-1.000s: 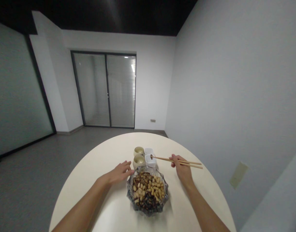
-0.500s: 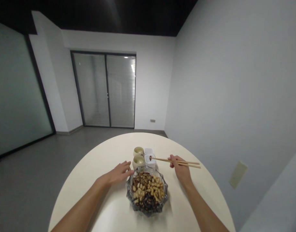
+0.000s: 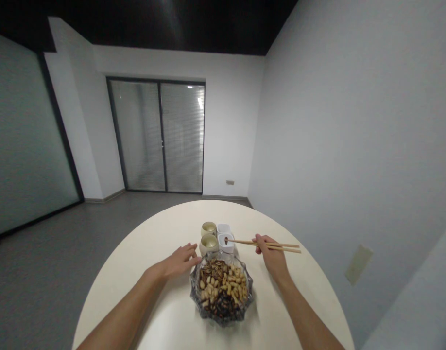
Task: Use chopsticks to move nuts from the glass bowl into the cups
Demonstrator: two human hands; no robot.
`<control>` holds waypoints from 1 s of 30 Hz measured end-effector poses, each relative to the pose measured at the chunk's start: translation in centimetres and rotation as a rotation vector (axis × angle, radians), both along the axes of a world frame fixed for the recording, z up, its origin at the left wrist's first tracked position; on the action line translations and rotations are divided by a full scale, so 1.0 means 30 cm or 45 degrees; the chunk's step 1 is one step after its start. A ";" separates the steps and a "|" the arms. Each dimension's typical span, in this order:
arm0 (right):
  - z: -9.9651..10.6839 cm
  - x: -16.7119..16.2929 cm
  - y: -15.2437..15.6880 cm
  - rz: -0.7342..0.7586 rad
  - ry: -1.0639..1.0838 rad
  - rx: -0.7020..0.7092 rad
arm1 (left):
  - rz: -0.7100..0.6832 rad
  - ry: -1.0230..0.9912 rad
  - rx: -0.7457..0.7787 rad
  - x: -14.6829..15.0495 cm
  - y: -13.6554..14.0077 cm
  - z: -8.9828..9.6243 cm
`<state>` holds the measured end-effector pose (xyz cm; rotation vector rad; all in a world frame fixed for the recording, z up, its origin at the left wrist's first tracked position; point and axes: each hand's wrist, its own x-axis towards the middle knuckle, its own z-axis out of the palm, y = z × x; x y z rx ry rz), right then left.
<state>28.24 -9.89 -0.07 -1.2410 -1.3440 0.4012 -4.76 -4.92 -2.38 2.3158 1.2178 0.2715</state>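
Note:
Gripped in my right hand (image 3: 269,249) is a pair of wooden chopsticks (image 3: 286,247), their tips pointing left. At the tips a small dark brown piece (image 3: 226,240), perhaps a seed or nut, shows over the nearer white square cup (image 3: 227,248). My left hand (image 3: 182,258) lies with fingers spread, its thumb at the left rim of a scalloped glass bowl (image 3: 248,300). Inside the bowl are peanuts (image 3: 236,282), pistachios (image 3: 209,288), striped seeds (image 3: 215,268) and dark seeds (image 3: 225,305) in separate sections.
Behind the bowl stand two round beige cups (image 3: 209,249), one behind the other. A second white square cup (image 3: 223,228) stands behind the nearer one. Everything rests on a round cream table (image 3: 164,316), with a white wall (image 3: 335,146) to the right.
The chopsticks and the dark piece at their tips have shifted very slightly left and down over the nearer white cup. My left hand and the bowl stay in place.

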 end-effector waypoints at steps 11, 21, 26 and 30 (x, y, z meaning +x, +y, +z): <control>0.000 0.000 0.003 -0.024 -0.018 0.015 | -0.003 0.013 0.001 -0.001 -0.002 0.002; 0.005 -0.002 0.004 -0.044 -0.020 0.037 | -0.005 -0.013 -0.011 -0.006 0.001 -0.005; -0.002 0.005 0.007 -0.037 0.032 0.068 | -0.006 -0.001 -0.010 -0.006 -0.005 0.004; 0.001 0.001 -0.004 0.017 0.095 0.147 | 0.001 0.006 -0.017 -0.006 -0.005 0.005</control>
